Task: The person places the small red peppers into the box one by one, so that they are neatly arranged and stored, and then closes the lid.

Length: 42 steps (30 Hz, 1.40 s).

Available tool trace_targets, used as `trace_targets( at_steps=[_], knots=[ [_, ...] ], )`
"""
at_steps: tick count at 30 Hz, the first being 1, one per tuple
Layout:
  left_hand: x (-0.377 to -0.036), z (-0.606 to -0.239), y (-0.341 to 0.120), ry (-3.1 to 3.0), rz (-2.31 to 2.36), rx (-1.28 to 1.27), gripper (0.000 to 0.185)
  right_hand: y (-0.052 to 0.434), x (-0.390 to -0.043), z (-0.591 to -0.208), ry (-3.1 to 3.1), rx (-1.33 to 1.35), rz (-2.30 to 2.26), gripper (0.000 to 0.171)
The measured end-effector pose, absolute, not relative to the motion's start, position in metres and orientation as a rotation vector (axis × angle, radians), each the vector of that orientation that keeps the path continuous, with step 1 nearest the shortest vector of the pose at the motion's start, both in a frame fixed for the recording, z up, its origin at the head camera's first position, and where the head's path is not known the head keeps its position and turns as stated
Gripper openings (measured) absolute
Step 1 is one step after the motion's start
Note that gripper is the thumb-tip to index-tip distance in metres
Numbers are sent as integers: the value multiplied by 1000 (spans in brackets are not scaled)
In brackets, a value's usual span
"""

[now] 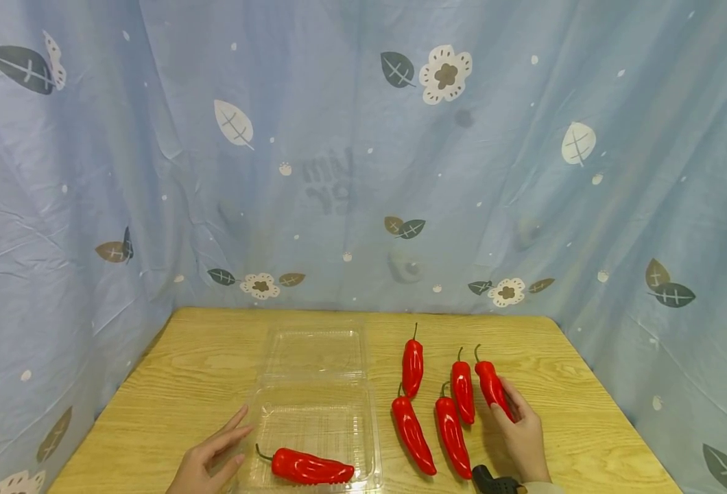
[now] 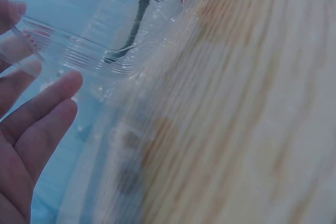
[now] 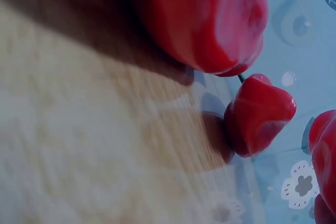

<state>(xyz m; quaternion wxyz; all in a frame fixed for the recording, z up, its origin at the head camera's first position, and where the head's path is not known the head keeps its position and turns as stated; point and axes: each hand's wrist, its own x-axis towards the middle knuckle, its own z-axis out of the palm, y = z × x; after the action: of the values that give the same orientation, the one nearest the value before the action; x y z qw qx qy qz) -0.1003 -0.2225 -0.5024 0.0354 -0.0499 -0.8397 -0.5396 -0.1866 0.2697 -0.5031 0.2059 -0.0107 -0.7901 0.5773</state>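
My right hand pinches a red chili pepper between thumb and fingers, at the right of the pepper group. A clear plastic hinged box lies unfolded on the table, its lid half toward the back. One red pepper lies sideways in the box's front half, stem to the left. My left hand is at the box's left side with fingers extended. In the left wrist view its fingers are by the plastic rim, some seen through it; firm contact is unclear.
Several more red peppers, including a back one and a front one, lie between box and right hand. The wooden table meets a blue patterned curtain behind and at both sides. A black device is by the right wrist.
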Motion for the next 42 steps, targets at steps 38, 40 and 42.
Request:
trace_targets(
  at_steps=[38, 40, 42],
  knots=[
    [-100, -501, -220, -2592, -1686, -101, 35, 209, -178, -474, -2214, 476, 1881, 46],
    [-100, -500, -221, -2584, -1697, -117, 36, 205, -179, -471, -2234, 492, 1887, 45],
    [-100, -501, -222, -2570, -1682, -182, 36, 200, -180, -467, -2259, 501, 1893, 45]
  ],
)
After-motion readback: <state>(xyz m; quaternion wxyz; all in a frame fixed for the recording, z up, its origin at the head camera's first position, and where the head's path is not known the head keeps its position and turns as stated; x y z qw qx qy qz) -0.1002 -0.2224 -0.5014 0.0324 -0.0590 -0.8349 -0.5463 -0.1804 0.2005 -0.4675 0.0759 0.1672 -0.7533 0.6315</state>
